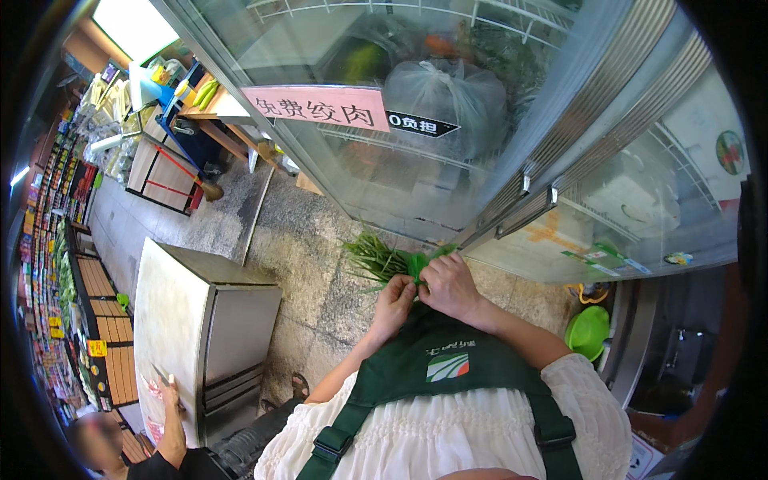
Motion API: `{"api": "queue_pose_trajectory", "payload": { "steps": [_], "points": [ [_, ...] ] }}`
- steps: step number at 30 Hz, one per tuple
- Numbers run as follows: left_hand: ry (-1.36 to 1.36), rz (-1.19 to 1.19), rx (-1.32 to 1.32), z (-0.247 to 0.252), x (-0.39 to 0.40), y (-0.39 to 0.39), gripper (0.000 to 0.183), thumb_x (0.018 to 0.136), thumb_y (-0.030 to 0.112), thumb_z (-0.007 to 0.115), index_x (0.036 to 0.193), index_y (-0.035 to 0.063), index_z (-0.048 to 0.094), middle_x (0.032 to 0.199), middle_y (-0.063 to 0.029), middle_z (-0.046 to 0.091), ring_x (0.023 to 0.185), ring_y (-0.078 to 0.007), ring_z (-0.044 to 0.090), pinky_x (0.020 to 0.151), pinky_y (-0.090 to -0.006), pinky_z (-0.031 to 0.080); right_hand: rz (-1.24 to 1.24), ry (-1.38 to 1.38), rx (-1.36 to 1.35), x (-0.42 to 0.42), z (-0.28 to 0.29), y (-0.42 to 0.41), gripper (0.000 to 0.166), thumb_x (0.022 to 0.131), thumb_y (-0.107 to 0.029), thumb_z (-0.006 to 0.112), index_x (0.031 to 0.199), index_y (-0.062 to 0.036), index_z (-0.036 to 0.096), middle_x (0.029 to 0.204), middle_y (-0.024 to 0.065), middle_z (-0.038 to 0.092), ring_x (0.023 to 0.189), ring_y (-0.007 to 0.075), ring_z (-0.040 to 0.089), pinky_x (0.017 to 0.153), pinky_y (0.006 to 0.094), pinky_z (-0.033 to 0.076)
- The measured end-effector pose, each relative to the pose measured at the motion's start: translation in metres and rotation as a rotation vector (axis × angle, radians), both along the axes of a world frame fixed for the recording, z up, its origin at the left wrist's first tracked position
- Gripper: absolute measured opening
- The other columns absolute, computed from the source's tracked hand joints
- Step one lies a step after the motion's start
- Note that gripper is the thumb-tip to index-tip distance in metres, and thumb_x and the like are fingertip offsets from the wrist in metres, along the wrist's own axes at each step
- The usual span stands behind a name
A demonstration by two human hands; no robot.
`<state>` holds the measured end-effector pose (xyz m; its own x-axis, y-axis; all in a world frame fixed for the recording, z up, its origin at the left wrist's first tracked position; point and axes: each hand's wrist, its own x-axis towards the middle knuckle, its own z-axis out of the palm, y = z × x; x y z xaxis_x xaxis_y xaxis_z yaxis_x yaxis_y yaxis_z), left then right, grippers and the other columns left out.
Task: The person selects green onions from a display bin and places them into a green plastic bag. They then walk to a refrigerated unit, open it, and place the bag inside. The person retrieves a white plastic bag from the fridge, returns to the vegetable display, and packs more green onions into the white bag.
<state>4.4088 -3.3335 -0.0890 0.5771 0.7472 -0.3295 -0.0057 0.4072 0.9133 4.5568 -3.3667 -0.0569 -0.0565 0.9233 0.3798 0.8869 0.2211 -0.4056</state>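
Note:
A bunch of thin green leafy stems [377, 257], perhaps chives or scallion greens, points to the left just beyond my apron. Around its near end sits a bright green plastic band or bag [416, 263]. My left hand [395, 305] pinches the lower side of this green plastic between thumb and fingers. Close against it, my right hand [449, 285] grips the same plastic from the right with curled fingers. The fingers hide most of the gathered part, so whether it is knotted cannot be seen. Both hands are in front of my dark green apron [444, 342].
A glass-door refrigerator [420, 198] with bagged goods stands directly ahead. On the left, a co-worker's hand [171, 393] holds a knife [159, 375] over meat on a white-topped counter [174, 312]. A green basin [587, 333] is at right. Produce shelves [108, 318] line the far left.

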Motion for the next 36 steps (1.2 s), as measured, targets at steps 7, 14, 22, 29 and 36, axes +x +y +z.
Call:
{"api": "queue_pose_trajectory", "payload": {
  "steps": [7, 14, 22, 29, 36],
  "points": [
    [-0.115, 0.027, 0.13, 0.011, -0.023, 0.028, 0.014, 0.087, 0.002, 0.046, 0.1, 0.0031, 0.044, 0.083, 0.0002, 0.047, 0.072, -0.0037, 0.041, 0.064, -0.0161, 0.034, -0.102, 0.075, -0.056, -0.026, -0.001, 0.032, 0.01, 0.057, -0.012, 0.059, 0.06, -0.0067, 0.05, 0.061, 0.0088, 0.052, 0.063, 0.0251, 0.053, 0.061, 0.0366, 0.039],
    [-0.068, -0.135, 0.249, 0.015, -0.057, 0.046, 0.01, 0.083, -0.002, 0.045, 0.079, 0.0031, 0.052, 0.076, 0.0013, 0.051, 0.071, -0.0058, 0.044, 0.064, -0.0175, 0.036, -0.072, 0.463, -0.44, -0.028, -0.041, 0.036, 0.013, 0.064, -0.01, 0.059, 0.074, -0.0029, 0.058, 0.067, 0.0104, 0.059, 0.063, 0.0225, 0.059, 0.057, 0.0313, 0.046],
    [-0.101, -0.109, -0.013, -0.008, -0.087, 0.072, 0.009, 0.084, -0.001, 0.045, 0.079, 0.005, 0.051, 0.067, 0.0057, 0.044, 0.057, -0.0016, 0.034, 0.051, -0.0161, 0.026, -0.941, 0.747, 0.215, 0.07, -0.043, 0.01, 0.035, 0.068, -0.004, 0.061, 0.099, -0.0034, 0.045, 0.089, 0.0074, 0.049, 0.084, 0.0166, 0.049, 0.074, 0.0285, 0.041],
    [-0.041, -0.217, -0.123, -0.029, -0.123, 0.044, 0.012, 0.081, -0.003, 0.044, 0.078, 0.0047, 0.052, 0.068, 0.0046, 0.046, 0.056, -0.0022, 0.035, 0.05, -0.0166, 0.026, -0.812, 1.152, 0.211, 0.112, -0.006, 0.035, 0.026, 0.081, -0.026, 0.056, 0.089, -0.0014, 0.052, 0.078, 0.0038, 0.053, 0.07, 0.0135, 0.05, 0.068, 0.0263, 0.041],
    [-0.052, -0.136, -0.011, -0.011, -0.139, -0.009, 0.01, 0.08, -0.002, 0.045, 0.077, 0.0043, 0.052, 0.07, 0.0033, 0.048, 0.062, -0.0033, 0.041, 0.055, -0.0165, 0.032, -0.795, 1.304, 0.279, 0.13, -0.03, 0.045, 0.022, 0.079, -0.028, 0.058, 0.073, -0.0069, 0.054, 0.063, 0.0002, 0.048, 0.062, 0.0112, 0.046, 0.064, 0.0261, 0.039]
  ]
}}
